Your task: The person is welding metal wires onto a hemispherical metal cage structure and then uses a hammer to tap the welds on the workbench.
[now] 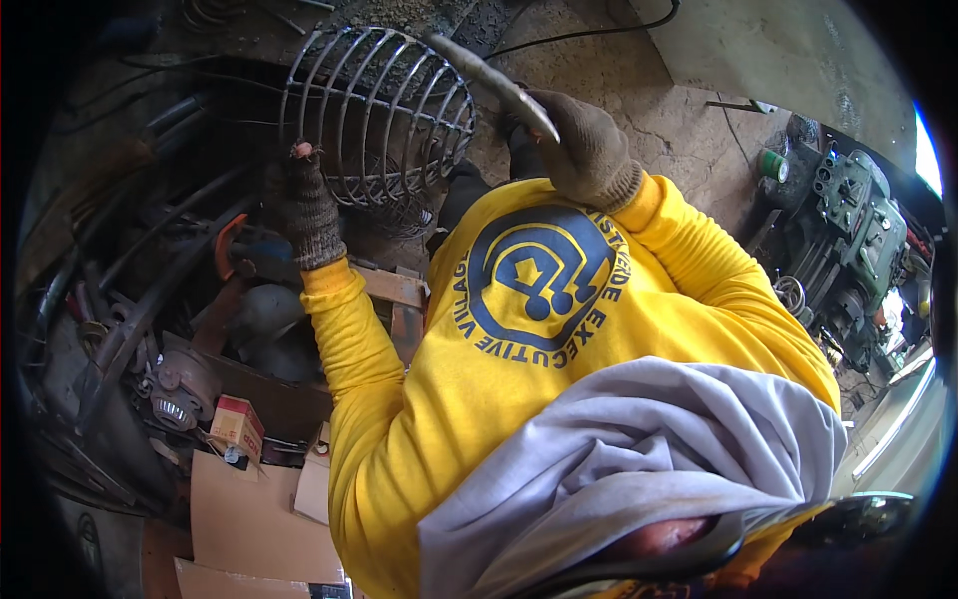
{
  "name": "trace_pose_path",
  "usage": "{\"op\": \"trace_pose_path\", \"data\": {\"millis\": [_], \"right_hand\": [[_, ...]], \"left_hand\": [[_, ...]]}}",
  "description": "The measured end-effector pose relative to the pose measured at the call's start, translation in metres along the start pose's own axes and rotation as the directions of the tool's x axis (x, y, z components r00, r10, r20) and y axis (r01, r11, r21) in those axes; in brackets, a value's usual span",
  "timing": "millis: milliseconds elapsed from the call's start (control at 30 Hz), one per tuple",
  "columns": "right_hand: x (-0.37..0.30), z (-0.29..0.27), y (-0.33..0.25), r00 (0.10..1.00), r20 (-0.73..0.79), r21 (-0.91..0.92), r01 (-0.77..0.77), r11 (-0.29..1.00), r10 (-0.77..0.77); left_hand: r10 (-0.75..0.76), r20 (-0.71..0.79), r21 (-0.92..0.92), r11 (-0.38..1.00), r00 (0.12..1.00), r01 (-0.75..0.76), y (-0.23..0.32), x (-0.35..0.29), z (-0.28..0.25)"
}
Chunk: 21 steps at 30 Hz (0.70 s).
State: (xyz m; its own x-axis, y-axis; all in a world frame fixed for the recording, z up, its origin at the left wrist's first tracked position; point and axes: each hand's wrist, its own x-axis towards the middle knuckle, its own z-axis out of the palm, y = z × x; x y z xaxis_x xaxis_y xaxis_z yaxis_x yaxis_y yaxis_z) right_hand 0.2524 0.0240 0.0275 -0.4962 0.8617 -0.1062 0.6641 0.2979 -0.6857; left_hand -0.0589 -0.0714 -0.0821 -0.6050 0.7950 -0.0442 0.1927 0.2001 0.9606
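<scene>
Two gloved hands work at a round wire cage (384, 115) made of bent metal rods, which sits upright near the top of the view, on dark ground just ahead of the person's chest. The left hand (304, 205), in a grey knitted glove with a fingertip poking through, presses against the cage's lower left side; its fingers lie along the rods, though whether they actually close round one cannot be told. The right hand (584, 145), in a brownish glove, is clenched round a curved grey metal bar (489, 80) (its far end reaches up over the cage's right rim, touching or very nearly so). Both sleeves are bright yellow, and a grey cloth (639, 459) hangs over the person's front. To the left lies a heap of dark scrap metal (140, 299), with a small red-and-white box (238, 424) and flattened cardboard (249, 509) below it. Well apart on the right stands a green machine (853, 230) on cracked concrete floor (649, 100).
</scene>
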Motion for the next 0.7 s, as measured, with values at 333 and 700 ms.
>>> {"op": "trace_pose_path", "data": {"millis": [333,700], "right_hand": [[0.001,-0.004,0.010,0.968,0.100,0.194,-0.244,0.950,0.229],[-0.013,-0.008,0.018,0.998,-0.033,0.159,0.064,0.985,-0.060]], "left_hand": [[0.521,0.137,0.869,0.345,0.843,-0.355,-0.084,-0.006,0.004],[0.416,0.145,0.733,0.564,0.898,-0.380,-0.085,-0.010,-0.004]]}}
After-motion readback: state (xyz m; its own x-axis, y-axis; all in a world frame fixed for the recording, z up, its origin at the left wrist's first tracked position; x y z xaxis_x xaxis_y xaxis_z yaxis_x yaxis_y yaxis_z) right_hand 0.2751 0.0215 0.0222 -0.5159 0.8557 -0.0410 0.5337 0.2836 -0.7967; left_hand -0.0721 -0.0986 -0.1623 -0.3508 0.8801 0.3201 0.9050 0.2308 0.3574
